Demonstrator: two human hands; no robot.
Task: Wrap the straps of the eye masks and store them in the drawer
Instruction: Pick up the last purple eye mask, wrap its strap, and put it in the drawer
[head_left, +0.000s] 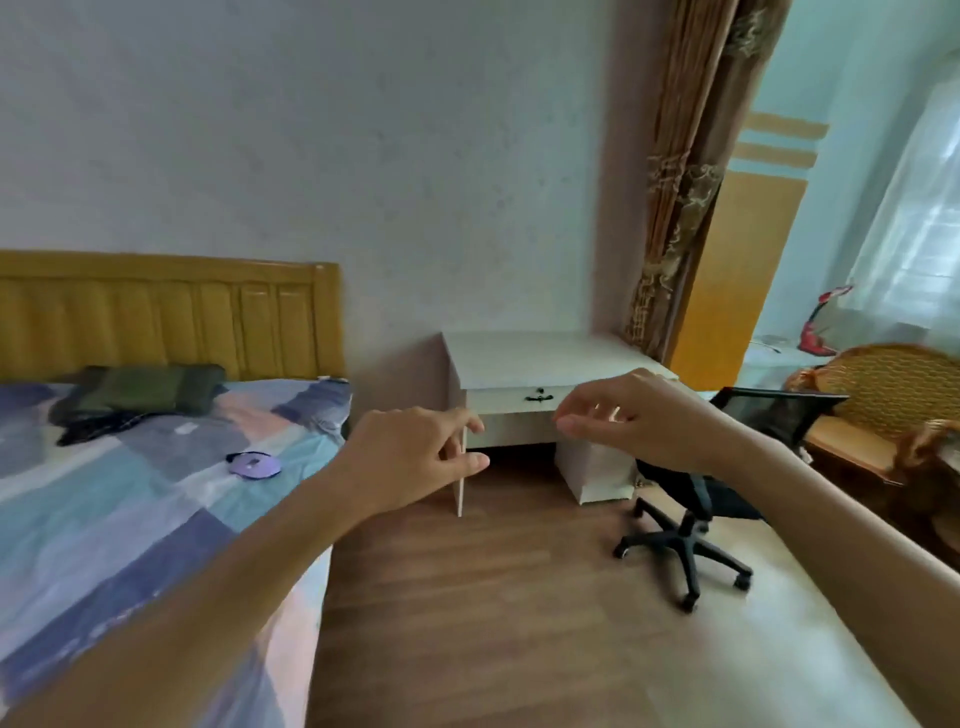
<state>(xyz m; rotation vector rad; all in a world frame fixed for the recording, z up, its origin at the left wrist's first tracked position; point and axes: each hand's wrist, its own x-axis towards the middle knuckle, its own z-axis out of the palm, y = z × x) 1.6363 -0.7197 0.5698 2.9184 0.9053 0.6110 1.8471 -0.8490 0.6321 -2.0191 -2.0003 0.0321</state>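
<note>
A purple eye mask (254, 464) lies on the patchwork bed cover (104, 519), left of my hands. The white desk (540, 358) stands against the wall, and its drawer (519, 400) with a dark handle (538, 397) is closed. My left hand (415, 457) hangs in the air in front of the desk's left side, fingers loosely curled, holding nothing. In front of the drawer my right hand (623, 415) is raised with relaxed curled fingers, and it is empty too. Both hands are well short of the desk and away from the mask.
A black office chair (696, 499) stands right of the desk on the wooden floor (493, 597). A green pillow (145, 389) and dark cloth lie by the yellow headboard (171, 312). A wicker chair (883, 395) and a curtain (680, 182) are at the right.
</note>
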